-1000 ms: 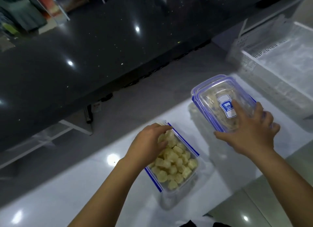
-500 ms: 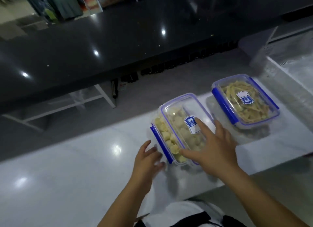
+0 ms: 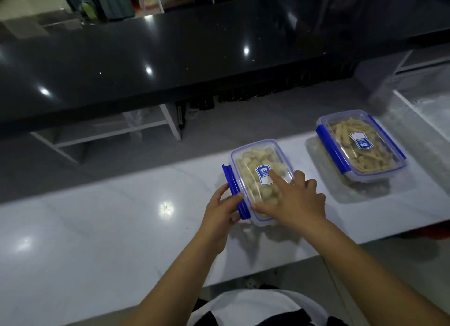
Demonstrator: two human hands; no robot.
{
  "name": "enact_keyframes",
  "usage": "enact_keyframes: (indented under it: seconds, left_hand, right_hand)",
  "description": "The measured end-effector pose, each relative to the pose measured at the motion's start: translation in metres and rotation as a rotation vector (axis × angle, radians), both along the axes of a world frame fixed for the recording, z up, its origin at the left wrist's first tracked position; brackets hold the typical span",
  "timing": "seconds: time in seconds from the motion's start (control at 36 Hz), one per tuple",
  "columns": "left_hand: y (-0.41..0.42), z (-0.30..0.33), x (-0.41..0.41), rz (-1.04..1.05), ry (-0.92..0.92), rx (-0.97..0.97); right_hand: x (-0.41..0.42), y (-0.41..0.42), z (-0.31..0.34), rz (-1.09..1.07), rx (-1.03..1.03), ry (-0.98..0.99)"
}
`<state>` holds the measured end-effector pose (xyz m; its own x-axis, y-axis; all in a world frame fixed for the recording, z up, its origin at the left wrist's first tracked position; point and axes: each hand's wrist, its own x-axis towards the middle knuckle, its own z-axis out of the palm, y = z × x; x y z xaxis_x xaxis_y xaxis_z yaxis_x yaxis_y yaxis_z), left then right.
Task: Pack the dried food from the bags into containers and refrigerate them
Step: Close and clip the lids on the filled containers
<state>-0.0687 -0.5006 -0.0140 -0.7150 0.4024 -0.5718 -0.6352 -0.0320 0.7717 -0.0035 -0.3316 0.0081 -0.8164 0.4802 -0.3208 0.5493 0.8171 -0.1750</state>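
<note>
Now seated square on clear rectangular plastic container (image 3: 246,179) of pale round dried pieces: blue-rimmed lid, pressed under spread fingers of right hand (image 3: 295,199). Left hand (image 3: 222,210) fingers clamped on blue side latch (image 3: 235,194). On glossy white countertop (image 3: 97,228).

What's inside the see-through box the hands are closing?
Pale round food chunks fill the clear plastic box. The right hand and blue sticker hide some.

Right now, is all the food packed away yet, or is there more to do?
Nearly. The far container of strips looks lidded and clipped. The near container of chunks has its lid on; the right hand presses it while the left hand works the blue clip. Neither is refrigerated.
</note>
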Motion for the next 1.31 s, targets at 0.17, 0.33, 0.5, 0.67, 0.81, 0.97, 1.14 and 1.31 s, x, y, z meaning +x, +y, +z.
enact_keyframes:
  seconds: [0.17,0.33,0.5,0.67,0.81,0.97,1.14,1.31]
  left_hand:
    - [-0.009,-0.004,0.004,-0.021,0.116,-0.075]
    - [-0.025,-0.009,0.014,-0.031,0.164,-0.154]
    - [-0.021,-0.006,0.014,-0.081,0.233,-0.229]
    - [-0.033,-0.010,0.013,-0.091,0.129,-0.098]
    - [-0.040,-0.019,0.017,-0.090,0.085,-0.014]
    - [-0.052,-0.026,0.021,-0.055,0.008,0.009]
    - [-0.048,-0.019,0.025,-0.093,0.099,-0.049]
    - [-0.040,-0.012,0.026,-0.094,0.172,-0.128]
  right_hand:
    - [0.039,-0.021,-0.009,0.115,0.039,0.060]
    - [0.060,-0.029,-0.021,0.133,-0.030,0.086]
    - [0.069,-0.034,-0.036,0.144,-0.102,0.148]
    - [0.071,-0.031,-0.037,0.119,-0.313,0.271]
    - [0.073,-0.027,-0.032,0.095,-0.415,0.330]
    - [0.068,-0.029,-0.028,0.075,-0.354,0.256]
    - [0.069,-0.031,-0.033,0.096,-0.404,0.294]
    - [0.068,-0.033,-0.030,0.172,-0.306,0.218]
